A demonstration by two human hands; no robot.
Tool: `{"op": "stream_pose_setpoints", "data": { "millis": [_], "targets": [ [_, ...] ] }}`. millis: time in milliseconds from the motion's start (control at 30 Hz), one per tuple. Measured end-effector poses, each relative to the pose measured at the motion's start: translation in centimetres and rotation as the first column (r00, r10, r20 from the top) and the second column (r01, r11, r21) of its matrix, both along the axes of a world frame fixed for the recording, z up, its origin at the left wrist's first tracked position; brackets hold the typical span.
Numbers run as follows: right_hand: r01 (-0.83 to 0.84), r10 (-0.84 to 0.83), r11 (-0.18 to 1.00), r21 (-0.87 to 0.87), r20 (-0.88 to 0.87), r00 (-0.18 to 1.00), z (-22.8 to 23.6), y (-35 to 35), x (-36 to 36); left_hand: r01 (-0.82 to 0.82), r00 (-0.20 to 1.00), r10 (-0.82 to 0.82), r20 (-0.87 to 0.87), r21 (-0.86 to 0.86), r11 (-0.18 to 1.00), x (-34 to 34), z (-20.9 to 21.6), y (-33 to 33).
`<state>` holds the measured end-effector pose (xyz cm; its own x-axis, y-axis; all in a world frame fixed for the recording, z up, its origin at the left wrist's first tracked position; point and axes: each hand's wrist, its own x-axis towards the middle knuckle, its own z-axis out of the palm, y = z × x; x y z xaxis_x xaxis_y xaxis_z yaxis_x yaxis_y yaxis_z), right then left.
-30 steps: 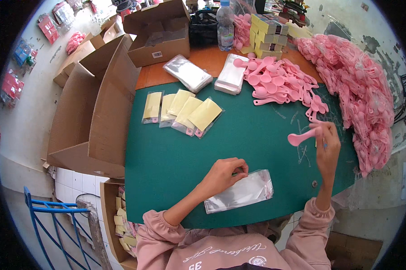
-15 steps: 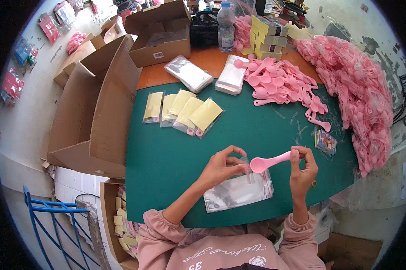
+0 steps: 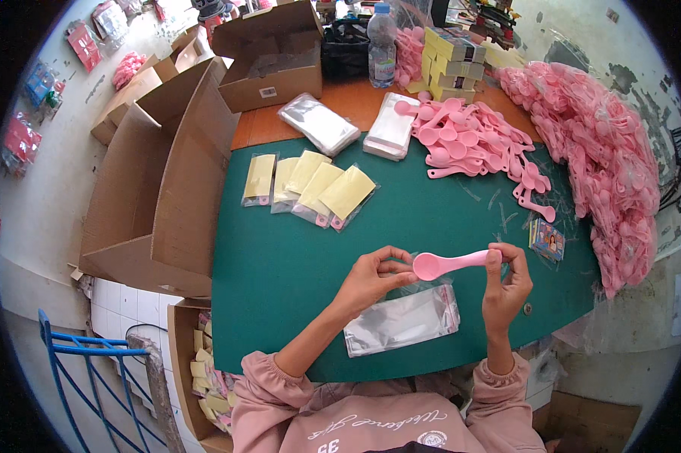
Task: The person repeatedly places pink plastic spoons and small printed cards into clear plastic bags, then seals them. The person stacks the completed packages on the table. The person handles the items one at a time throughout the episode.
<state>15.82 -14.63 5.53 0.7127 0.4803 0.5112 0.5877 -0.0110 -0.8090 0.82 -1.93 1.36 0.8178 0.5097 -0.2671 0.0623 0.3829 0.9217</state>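
Observation:
My right hand [image 3: 506, 291] pinches the handle end of a pink measuring spoon [image 3: 455, 263], held level above the green table mat. At the spoon's bowl, my left hand [image 3: 374, 281] has its fingers closed on a thin clear plastic bag [image 3: 426, 288], which is hard to see against the mat. The bag appears to lie around or just behind the bowl; I cannot tell which. Below the hands is a stack of clear plastic bags [image 3: 401, 323]. Filled bags with cream cards [image 3: 348, 191] and pink pieces lie farther off to the left.
A heap of pink spoons [image 3: 476, 136] covers the far right; bagged pink spoons [image 3: 590, 166] pile beyond. Small picture cards [image 3: 546, 240] lie near my right hand. Two bag stacks [image 3: 319, 124], a water bottle [image 3: 382, 45] and cardboard boxes [image 3: 186, 174] stand around the mat.
The spoon has shifted slightly left and up, its bowl now against my left fingertips. The clear bag, visible upright by my left fingers before, is now mostly behind the spoon.

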Motion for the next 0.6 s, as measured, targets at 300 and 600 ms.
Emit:
{"op": "stream_pose_setpoints", "data": {
  "millis": [300,600],
  "targets": [
    [-0.010,0.014,0.999,-0.048,0.084,0.996,0.7,0.3,0.4,0.040,0.998,-0.037,0.045,-0.049,0.998,-0.1,0.5,0.3],
    [-0.330,0.337,0.927,-0.179,0.008,0.941,1.7,1.8,-0.2,0.080,0.996,-0.047,-0.076,0.510,0.857,0.7,1.3,-1.1]
  ]
}}
